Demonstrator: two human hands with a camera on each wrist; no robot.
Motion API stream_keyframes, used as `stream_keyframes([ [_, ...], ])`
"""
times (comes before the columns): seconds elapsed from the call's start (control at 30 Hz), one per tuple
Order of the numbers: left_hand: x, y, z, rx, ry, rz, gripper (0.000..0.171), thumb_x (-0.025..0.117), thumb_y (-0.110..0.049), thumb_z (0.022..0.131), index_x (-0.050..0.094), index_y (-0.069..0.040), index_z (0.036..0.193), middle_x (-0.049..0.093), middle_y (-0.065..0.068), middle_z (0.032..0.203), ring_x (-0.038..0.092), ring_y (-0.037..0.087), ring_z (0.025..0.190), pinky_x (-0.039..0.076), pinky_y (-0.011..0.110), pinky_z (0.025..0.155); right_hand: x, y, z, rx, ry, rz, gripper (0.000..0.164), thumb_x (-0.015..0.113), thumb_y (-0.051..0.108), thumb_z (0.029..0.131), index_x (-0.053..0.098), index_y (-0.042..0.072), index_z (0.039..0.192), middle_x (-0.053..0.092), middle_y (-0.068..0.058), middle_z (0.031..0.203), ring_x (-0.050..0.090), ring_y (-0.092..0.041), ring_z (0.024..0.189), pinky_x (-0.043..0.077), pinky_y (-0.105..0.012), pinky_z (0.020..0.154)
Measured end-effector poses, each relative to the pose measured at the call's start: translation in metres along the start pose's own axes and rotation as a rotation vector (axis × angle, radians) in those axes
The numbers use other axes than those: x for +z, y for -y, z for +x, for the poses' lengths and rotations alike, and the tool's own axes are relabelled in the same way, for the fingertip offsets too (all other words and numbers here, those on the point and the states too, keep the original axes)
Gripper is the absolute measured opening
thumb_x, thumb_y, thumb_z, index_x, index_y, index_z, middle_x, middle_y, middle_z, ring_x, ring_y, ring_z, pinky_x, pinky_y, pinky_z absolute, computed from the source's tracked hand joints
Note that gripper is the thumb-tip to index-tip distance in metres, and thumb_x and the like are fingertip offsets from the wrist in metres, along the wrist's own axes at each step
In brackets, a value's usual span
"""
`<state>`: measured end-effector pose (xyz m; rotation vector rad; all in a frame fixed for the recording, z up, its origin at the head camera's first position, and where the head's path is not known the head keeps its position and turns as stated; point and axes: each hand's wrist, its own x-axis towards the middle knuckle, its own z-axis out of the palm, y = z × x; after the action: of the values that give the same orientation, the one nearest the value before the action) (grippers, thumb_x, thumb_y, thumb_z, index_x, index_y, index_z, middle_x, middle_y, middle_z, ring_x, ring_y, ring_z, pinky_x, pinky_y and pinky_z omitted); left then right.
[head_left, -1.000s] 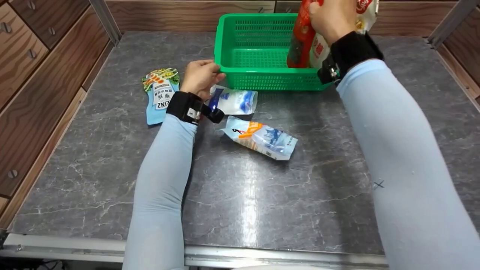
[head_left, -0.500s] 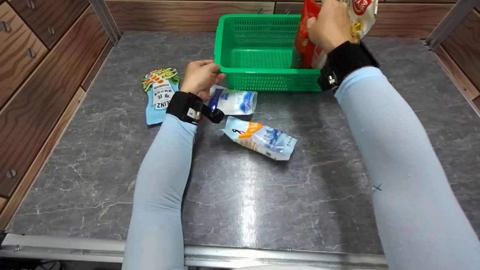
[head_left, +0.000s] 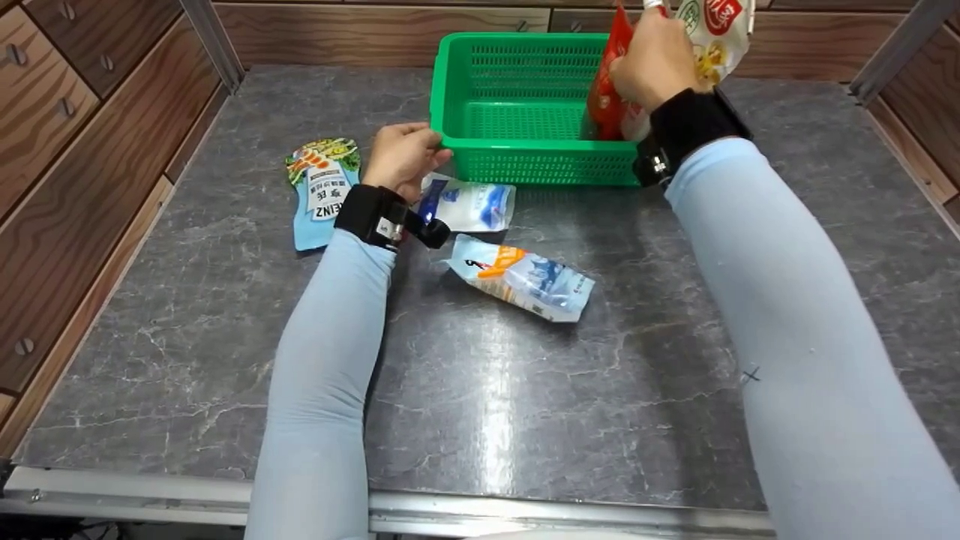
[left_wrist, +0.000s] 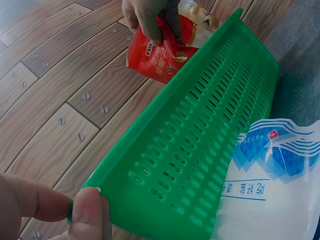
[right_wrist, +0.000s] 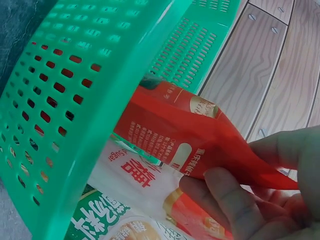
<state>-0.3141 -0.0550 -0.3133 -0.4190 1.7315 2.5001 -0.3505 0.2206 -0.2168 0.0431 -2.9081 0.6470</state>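
Head view: grey marbled table (head_left: pixel 600 420), wood-look walls around, tabletop running right down to a metal near edge (head_left: pixel 570 511). Left hand (head_left: pixel 403 157) pinches the green basket (head_left: pixel 540 161) near-left; right hand's (head_left: pixel 656 64) pinching a red bag (head_left: pixel 604 105), in its right end. Only right wrist view makes "Sugar" readable on a white bag (right_wrist: pixel 135 170).

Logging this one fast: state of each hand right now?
Left hand: closed, pinching the green basket at its rim.
Right hand: closed, holding the red pouch.

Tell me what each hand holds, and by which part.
Right hand: red packet, by its upper edge. Left hand: green basket, by its near left corner.
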Motion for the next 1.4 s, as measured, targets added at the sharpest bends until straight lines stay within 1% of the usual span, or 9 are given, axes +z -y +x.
stream_keyframes([
  [0.37,0.001,0.000,0.001,-0.004,-0.008,0.011,0.035,0.053,0.008,0.083,0.052,0.006,0.118,0.046,0.011,0.108,0.057,0.017,0.074,0.052,0.023,0.075,-0.001,0.001,-0.005,-0.023,-0.002,0.028,0.048,0.041,0.023,0.091,0.038,-0.003,0.132,0.048,-0.022,0.126,0.049,-0.035,0.113,0.044,-0.042,0.093],
  [0.67,-0.002,0.001,0.002,0.001,0.003,0.004,0.035,0.052,0.005,0.086,0.051,0.006,0.121,0.049,0.012,0.099,0.057,0.017,0.068,0.052,0.022,0.071,-0.004,0.007,-0.006,-0.025,-0.007,0.018,0.046,0.037,0.025,0.092,0.043,-0.002,0.128,0.051,-0.022,0.121,0.053,-0.034,0.106,0.047,-0.040,0.088],
  [0.8,-0.002,0.001,0.002,-0.008,0.002,0.008,0.036,0.052,0.005,0.086,0.051,0.006,0.121,0.048,0.012,0.104,0.057,0.017,0.070,0.052,0.022,0.073,-0.005,0.008,-0.009,-0.035,-0.020,0.022,0.045,0.037,0.025,0.092,0.044,-0.002,0.127,0.052,-0.022,0.120,0.053,-0.034,0.106,0.047,-0.041,0.087],
  [1.0,-0.001,-0.001,0.000,-0.039,0.022,0.036,0.038,0.053,0.001,0.088,0.050,0.001,0.125,0.049,0.012,0.110,0.059,0.018,0.074,0.051,0.023,0.075,-0.014,0.009,-0.017,-0.061,-0.065,0.051,0.049,0.037,0.025,0.093,0.030,0.008,0.139,0.046,-0.017,0.128,0.049,-0.029,0.113,0.044,-0.038,0.092],
  [1.13,-0.002,-0.003,0.000,-0.045,0.040,0.035,0.035,0.053,-0.002,0.089,0.052,0.002,0.123,0.051,0.013,0.113,0.058,0.020,0.080,0.051,0.025,0.077,-0.022,0.013,-0.025,-0.109,-0.114,0.064,0.043,0.038,0.024,0.093,0.036,0.013,0.135,0.043,-0.013,0.122,0.045,-0.023,0.105,0.039,-0.033,0.085],
  [1.23,-0.002,-0.005,0.000,-0.035,0.043,0.034,0.035,0.053,-0.002,0.089,0.050,0.005,0.123,0.051,0.015,0.114,0.056,0.022,0.090,0.051,0.026,0.081,-0.028,0.017,-0.030,-0.159,-0.140,0.059,0.041,0.037,0.026,0.094,0.039,0.016,0.134,0.042,-0.009,0.128,0.042,-0.022,0.109,0.036,-0.032,0.090],
  [1.3,-0.002,-0.007,-0.001,-0.032,0.025,0.049,0.037,0.054,-0.003,0.089,0.048,0.004,0.124,0.051,0.015,0.115,0.055,0.024,0.096,0.051,0.027,0.082,-0.032,0.019,-0.035,-0.206,-0.155,0.057,0.045,0.037,0.029,0.095,0.035,0.020,0.138,0.035,-0.005,0.138,0.038,-0.021,0.117,0.031,-0.032,0.101],
  [1.37,-0.002,-0.010,-0.001,-0.026,0.000,0.074,0.040,0.056,-0.005,0.088,0.046,0.002,0.126,0.051,0.014,0.113,0.053,0.024,0.101,0.051,0.028,0.081,-0.035,0.021,-0.041,-0.283,-0.189,0.044,0.047,0.037,0.030,0.095,0.031,0.021,0.141,0.037,-0.007,0.137,0.041,-0.021,0.110,0.033,-0.032,0.098],
  [1.4,-0.002,-0.011,-0.002,-0.017,-0.012,0.091,0.041,0.056,-0.006,0.088,0.045,0.001,0.127,0.051,0.013,0.112,0.052,0.024,0.101,0.051,0.027,0.080,-0.036,0.022,-0.044,-0.327,-0.211,0.034,0.046,0.037,0.030,0.095,0.033,0.020,0.140,0.042,-0.009,0.130,0.043,-0.022,0.102,0.035,-0.032,0.090],
])
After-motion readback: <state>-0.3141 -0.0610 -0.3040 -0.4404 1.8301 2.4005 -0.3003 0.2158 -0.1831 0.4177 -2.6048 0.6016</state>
